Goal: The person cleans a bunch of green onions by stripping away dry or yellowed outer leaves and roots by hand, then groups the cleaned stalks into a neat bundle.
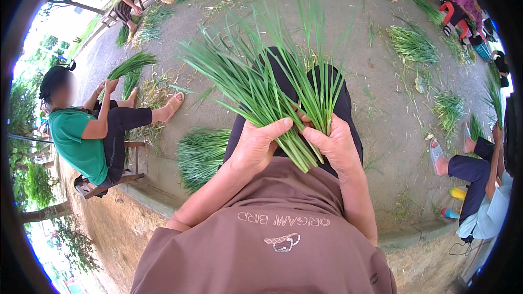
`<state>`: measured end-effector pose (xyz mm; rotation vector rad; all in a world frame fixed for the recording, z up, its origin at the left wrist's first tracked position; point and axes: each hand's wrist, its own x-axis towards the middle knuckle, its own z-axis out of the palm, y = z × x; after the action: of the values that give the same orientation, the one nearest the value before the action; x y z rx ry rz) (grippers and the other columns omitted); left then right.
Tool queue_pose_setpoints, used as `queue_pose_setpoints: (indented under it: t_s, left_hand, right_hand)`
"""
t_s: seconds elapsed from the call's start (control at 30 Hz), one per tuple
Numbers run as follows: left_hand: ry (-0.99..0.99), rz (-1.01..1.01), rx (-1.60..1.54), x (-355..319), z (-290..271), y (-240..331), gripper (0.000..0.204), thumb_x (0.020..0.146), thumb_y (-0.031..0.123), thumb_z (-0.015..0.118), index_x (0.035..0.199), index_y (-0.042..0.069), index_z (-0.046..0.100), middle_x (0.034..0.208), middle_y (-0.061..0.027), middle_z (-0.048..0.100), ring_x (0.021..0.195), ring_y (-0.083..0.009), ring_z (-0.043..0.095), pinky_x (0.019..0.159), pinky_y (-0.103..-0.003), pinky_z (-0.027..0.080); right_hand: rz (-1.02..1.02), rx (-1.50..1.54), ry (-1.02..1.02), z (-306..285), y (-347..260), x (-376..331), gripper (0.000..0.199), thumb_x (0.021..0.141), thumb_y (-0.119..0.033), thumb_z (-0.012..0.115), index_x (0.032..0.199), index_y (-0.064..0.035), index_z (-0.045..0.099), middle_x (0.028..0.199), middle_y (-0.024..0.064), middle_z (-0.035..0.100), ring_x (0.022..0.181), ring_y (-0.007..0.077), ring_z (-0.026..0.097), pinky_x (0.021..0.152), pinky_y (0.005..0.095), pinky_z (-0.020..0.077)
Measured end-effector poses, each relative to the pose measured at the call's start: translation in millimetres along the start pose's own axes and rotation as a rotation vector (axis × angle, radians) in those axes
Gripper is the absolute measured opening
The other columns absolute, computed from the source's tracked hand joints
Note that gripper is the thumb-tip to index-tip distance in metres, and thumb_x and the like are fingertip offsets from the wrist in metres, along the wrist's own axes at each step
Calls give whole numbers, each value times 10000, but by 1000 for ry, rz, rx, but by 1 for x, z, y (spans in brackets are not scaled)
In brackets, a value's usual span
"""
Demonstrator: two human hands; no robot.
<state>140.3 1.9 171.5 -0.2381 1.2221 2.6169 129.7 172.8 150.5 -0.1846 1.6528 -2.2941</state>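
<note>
Over my lap, my left hand (255, 147) is closed around a thick bunch of garlic chives (242, 84). Their long flat leaves fan up and to the left, and the pale cut ends stick out below my thumb. A thinner bunch of chives (322, 95) stands almost upright in my right hand (336, 142), its thumb pressed across the stems. Both hands are close together, and the two bunches cross near the fingertips. Several fingers are hidden behind the leaves. On the ground by my left knee lies a pile of chives (201, 155).
At the left, a person in a green top (81, 141) sits on a wooden stool (117, 177), holding chives (131, 64). Another person (485, 179) sits at the right. More chive heaps (414, 46) and scattered trimmings (155, 95) lie on the concrete. Several people sit farther off.
</note>
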Motion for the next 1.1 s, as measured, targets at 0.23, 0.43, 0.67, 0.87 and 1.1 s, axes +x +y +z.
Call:
queue_pose_setpoints:
  t_s: [0.23,0.43,0.67,0.87,1.1]
  left_hand:
    - [72,33,52,3,-8,-12,453,768,-24,661,1185,34,495,1042,-71,611,964,-191,592,885,-347,461]
    - [12,22,105,6,-13,-18,381,788,-77,605,1149,16,528,1027,-64,611,933,-162,591,819,-310,488]
    - [100,-30,70,4,-9,-11,480,759,-84,638,1196,55,494,1015,-56,590,908,-171,589,818,-332,494]
    - [249,1,-106,14,-34,-11,481,763,-44,666,1197,83,502,994,-49,585,893,-179,589,825,-369,499]
    - [186,-40,-95,11,-27,-20,442,776,-53,654,1173,70,504,990,-39,582,896,-181,590,858,-388,498]
  right_hand:
    - [112,51,-67,-7,9,-1,261,842,-86,593,1085,4,561,975,14,601,862,70,540,761,228,448]
    - [170,84,-86,-1,6,-4,323,867,-192,641,1115,-12,539,801,-55,525,583,-7,376,487,161,303]
    - [148,390,-53,-16,-5,-3,136,907,-178,583,966,-65,534,638,-35,433,465,36,345,379,187,265]
    - [-163,842,75,-45,-16,-1,172,946,-223,518,1049,-97,571,714,-2,463,502,69,393,405,198,321]
    - [113,494,68,-16,-3,-3,131,901,-158,583,989,-68,546,596,-38,405,424,44,337,362,191,248]
